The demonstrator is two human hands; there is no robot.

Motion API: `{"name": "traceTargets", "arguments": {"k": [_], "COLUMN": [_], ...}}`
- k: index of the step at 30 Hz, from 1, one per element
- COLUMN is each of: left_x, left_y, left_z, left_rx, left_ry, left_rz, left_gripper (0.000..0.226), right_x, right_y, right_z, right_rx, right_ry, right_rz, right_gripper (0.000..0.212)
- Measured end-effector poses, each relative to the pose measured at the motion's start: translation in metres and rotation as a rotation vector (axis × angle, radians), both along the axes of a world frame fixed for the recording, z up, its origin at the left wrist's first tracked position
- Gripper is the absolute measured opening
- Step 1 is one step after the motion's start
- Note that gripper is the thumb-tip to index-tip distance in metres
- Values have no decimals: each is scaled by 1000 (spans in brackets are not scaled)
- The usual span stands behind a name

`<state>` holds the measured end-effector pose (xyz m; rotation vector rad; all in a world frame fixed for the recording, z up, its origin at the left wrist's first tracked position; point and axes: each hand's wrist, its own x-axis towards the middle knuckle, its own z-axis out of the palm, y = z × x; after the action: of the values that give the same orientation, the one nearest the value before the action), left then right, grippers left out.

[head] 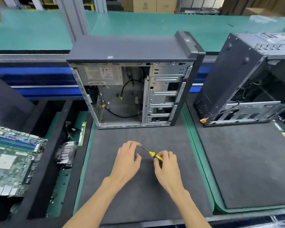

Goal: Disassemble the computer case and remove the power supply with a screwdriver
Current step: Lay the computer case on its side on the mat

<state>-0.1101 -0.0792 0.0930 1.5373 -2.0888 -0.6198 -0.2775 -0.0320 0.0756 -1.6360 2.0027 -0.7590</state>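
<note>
Far left: bare motherboard (11, 159) sitting in a black foam tray (39, 191), green RAM slots up top. Just right of it, a finned heatsink (66, 153) in a plastic bag, plus a RAM stick (82, 134) standing on edge along the tray's side.

Centre: dark foam mat (138, 195) with the computer case (135, 79) standing upright at its far edge, side panel off, insides facing the camera. Power supply (99, 76) still mounted in the top-left corner of the case, label out. Loose black cable (122, 112) with yellow and orange plugs dangling in the gutted main bay, silver drive cage (163, 99) on the right side.

Down front over the mat: left hand (127, 162) with fingers curled, fingertips pinching the metal tip of the screwdriver (152, 153). Right hand (167, 165) wrapped around the yellow-and-black handle. Screwdriver held level between both hands, above the mat, well short of the case.

Right: second case (247, 79) on its own mat, tilted back, opened up, orange connector hanging out at the bottom-left corner.

Behind everything: green bench top (155, 23), cardboard boxes beyond.
</note>
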Motion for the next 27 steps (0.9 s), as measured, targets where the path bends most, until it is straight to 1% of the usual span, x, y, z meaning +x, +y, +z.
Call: {"name": "traceTargets", "arguments": {"k": [2, 4, 7, 10, 13, 16, 18, 21, 24, 27], "left_x": [-4, -5, 3, 22, 51, 78, 98, 133, 170, 206], "left_y": [-1, -1, -2, -3, 1, 6, 9, 16, 23, 34], "left_z": [-1, -1, -2, -3, -7, -11, -11, -13, -11, -8], "left_rx": [11, 20, 39, 75, 144, 257, 287, 296, 256, 211], "left_ry": [3, 18, 25, 25, 67, 225, 303, 324, 332, 289], "left_rz": [14, 24, 54, 100, 184, 305, 390, 495, 598, 667], "left_gripper": [31, 30, 29, 28, 22, 11, 12, 11, 12, 14], "right_x": [-3, -4, 4, 23, 60, 105, 133, 171, 205, 239], "right_y": [-1, -2, -8, -17, -26, -32, -34, -35, -34, -34], "right_z": [-2, -4, -2, 2, 6, 5, 2, -1, 0, -1], "right_rx": [-14, -4, 34, 88, 174, 208, 217, 233, 235, 226], "right_ry": [48, 54, -30, -107, -232, -249, -277, -298, -298, -278], "right_rz": [-12, -6, 31, 63, 135, 224, 273, 374, 483, 551], "right_gripper": [9, 10, 8, 12, 14, 17, 17, 12, 13, 3]}}
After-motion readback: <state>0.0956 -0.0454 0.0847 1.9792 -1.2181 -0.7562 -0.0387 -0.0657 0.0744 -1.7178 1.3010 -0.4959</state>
